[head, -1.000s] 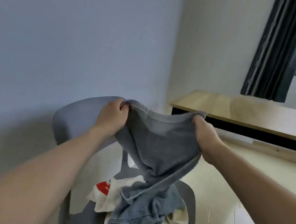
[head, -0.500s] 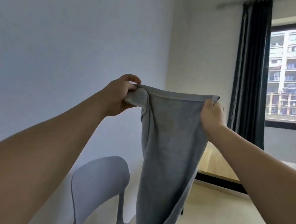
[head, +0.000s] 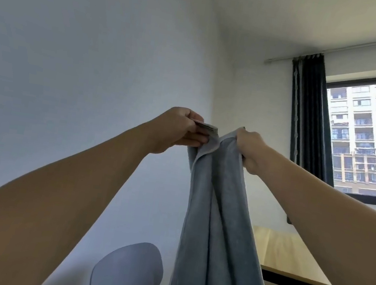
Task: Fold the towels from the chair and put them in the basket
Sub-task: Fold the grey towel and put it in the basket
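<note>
**Q:** Above the chair (head: pixel 128 272), what is shown being held, and by which hands?

**A:** A grey towel (head: pixel 212 231) is shown held up at arm's length. Its upper edge is pinched at one corner by the left hand (head: pixel 179 129) and gripped at the other by the right hand (head: pixel 249 149); both hands are closed on the cloth, close together, so that the edge sags between them and the towel hangs in long vertical folds, its lower end cut off by the frame.

**Q:** Which step is judged to be in hand?

**A:** The opening-out of one towel before folding. No fold is yet made, and no basket is seen.

**Q:** What is called for next?

**A:** The hands would need to be drawn apart until the edge is taut, after which the towel can be halved. The wooden worktop (head: pixel 287 252) to the right could be used for this.
</note>
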`<control>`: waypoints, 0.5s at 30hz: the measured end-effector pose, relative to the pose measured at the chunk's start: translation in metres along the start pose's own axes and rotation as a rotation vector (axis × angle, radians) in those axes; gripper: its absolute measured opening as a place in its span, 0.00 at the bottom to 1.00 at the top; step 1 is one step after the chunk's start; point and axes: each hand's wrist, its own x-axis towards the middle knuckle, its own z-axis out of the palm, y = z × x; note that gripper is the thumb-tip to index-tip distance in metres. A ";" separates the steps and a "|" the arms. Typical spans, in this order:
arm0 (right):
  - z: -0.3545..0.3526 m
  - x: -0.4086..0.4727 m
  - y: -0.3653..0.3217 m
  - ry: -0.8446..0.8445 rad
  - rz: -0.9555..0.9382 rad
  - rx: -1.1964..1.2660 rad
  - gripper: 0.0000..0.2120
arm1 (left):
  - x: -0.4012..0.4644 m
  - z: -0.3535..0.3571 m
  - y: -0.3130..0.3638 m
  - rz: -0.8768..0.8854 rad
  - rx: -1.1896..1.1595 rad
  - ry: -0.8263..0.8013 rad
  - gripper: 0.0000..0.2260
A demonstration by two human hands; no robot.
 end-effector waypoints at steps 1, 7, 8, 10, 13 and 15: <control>0.003 -0.003 -0.002 -0.032 -0.014 -0.007 0.13 | -0.003 0.001 0.002 0.022 0.060 -0.014 0.05; 0.004 -0.027 -0.011 -0.184 -0.156 -0.095 0.14 | -0.017 -0.005 0.025 0.105 0.397 0.093 0.07; 0.004 -0.031 -0.014 -0.163 -0.192 -0.083 0.15 | -0.019 -0.007 0.029 0.105 0.427 0.122 0.08; 0.003 -0.036 -0.017 -0.140 -0.255 -0.097 0.14 | -0.021 -0.010 0.032 0.098 0.428 0.150 0.07; 0.000 -0.047 -0.021 -0.184 -0.229 -0.105 0.14 | -0.028 -0.011 0.034 0.104 0.443 0.194 0.07; -0.002 -0.055 -0.024 -0.248 -0.173 -0.094 0.12 | -0.033 -0.010 0.032 0.124 0.472 0.199 0.07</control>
